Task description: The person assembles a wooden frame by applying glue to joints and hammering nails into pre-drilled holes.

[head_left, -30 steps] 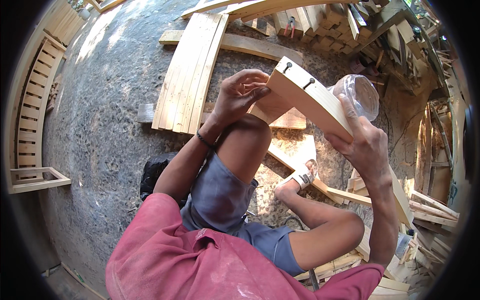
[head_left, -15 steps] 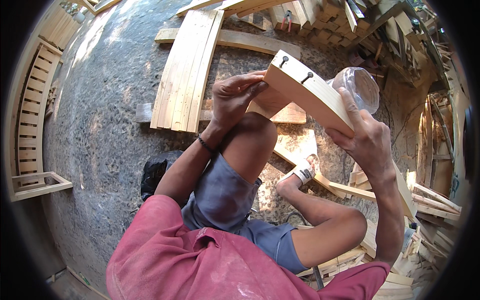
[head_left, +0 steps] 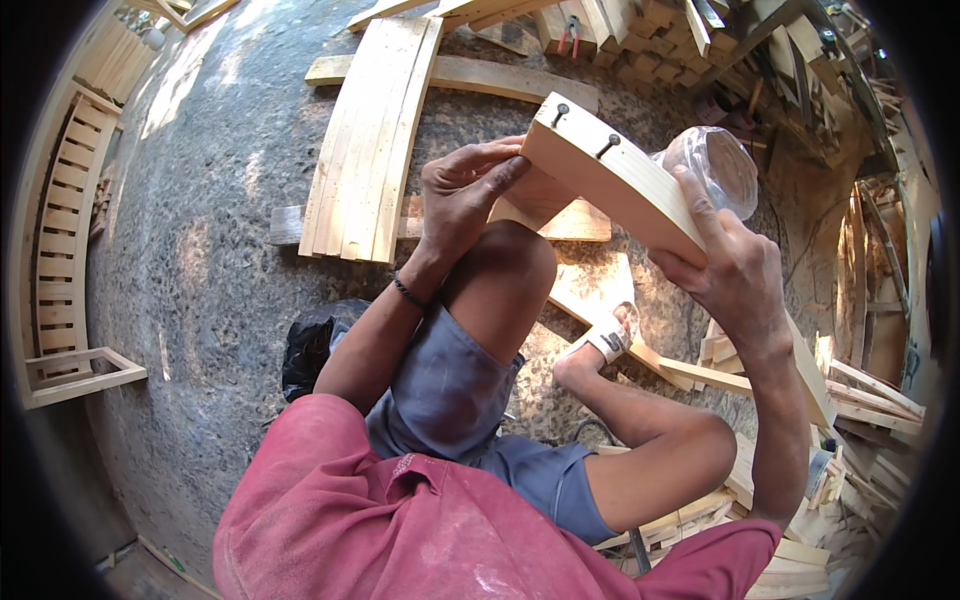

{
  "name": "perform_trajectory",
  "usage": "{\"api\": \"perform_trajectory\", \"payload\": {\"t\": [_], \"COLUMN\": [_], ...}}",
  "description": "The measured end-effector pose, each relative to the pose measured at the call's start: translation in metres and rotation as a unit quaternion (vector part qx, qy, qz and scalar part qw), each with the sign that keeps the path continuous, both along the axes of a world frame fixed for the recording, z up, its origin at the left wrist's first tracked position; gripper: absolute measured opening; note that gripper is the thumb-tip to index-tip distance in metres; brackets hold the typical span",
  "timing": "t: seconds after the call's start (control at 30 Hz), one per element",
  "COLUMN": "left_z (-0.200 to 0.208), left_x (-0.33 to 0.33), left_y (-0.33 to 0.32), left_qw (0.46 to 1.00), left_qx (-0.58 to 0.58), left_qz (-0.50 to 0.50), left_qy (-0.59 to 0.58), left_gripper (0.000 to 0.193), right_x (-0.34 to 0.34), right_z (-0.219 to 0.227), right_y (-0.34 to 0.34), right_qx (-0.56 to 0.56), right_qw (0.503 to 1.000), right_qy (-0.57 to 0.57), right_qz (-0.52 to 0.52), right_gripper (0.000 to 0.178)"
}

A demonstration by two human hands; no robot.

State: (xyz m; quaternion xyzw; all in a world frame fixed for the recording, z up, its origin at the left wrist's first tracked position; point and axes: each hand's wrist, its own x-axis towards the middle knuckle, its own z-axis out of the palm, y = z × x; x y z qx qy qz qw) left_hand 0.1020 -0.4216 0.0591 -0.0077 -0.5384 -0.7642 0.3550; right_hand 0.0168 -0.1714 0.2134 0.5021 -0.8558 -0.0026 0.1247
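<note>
Nearest is the person's red shirt [head_left: 400, 510], then blue-grey shorts [head_left: 445, 390] and the raised L knee [head_left: 510, 250]; just above it, in front of the person, a pale wooden piece [head_left: 615, 190] is held in the air, w/ two dark nails [head_left: 608, 147] standing proud of its upper edge. The R hand [head_left: 735, 275] is clamped on the right end of this piece, index finger laid along it and thumb under. The L hand [head_left: 458, 205] has thumb & fingers drawn together at the left end, touching the corner; whether they really pinch it, I cannot tell. Compared w/ half a sec ago, piece and surroundings slid only slightly in the view, so prob. the head turned a bit; grip is same and nails stand out as before, which I judge as a moment of steadying, w/o visible progress on the nails. Beyond the R hand is a clear plastic container [head_left: 725, 172], contact not certain. On the ground farther off lie side-by-side planks [head_left: 365, 150], then red-handled pliers [head_left: 573, 38] by the timber pile [head_left: 650, 70], and at far left stands a slatted wooden frame [head_left: 65, 225]
</note>
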Motion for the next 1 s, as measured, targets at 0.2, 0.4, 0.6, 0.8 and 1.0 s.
{"api": "perform_trajectory", "payload": {"t": [0.2, 0.4, 0.6, 0.8, 1.0], "left_z": [0.005, 0.001, 0.004, 0.005, 0.001], "left_x": [0.003, 0.002, 0.004, 0.005, 0.003], "left_y": [0.010, 0.021, 0.022, 0.022, 0.022], "left_qw": [0.998, 0.997, 0.996, 0.997, 1.000], "left_qx": [0.028, 0.030, 0.031, 0.035, 0.015], "left_qz": [0.037, 0.069, 0.071, 0.060, 0.010], "left_qy": [-0.049, -0.024, -0.043, -0.040, -0.008], "left_gripper": [0.018, 0.022, 0.020, 0.018, 0.028], "right_x": [0.002, 0.001, -0.001, 0.000, -0.002], "right_z": [-0.003, -0.006, -0.008, -0.008, -0.006], "right_y": [-0.002, -0.002, -0.003, -0.002, 0.000], "right_qx": [-0.018, -0.034, -0.046, -0.040, -0.048], "right_qw": [1.000, 0.999, 0.999, 0.999, 0.999], "right_qy": [0.013, -0.003, -0.008, -0.008, -0.009], "right_qz": [-0.007, 0.002, 0.019, 0.015, 0.010], "right_gripper": [0.073, 0.072, 0.072, 0.073, 0.071]}}
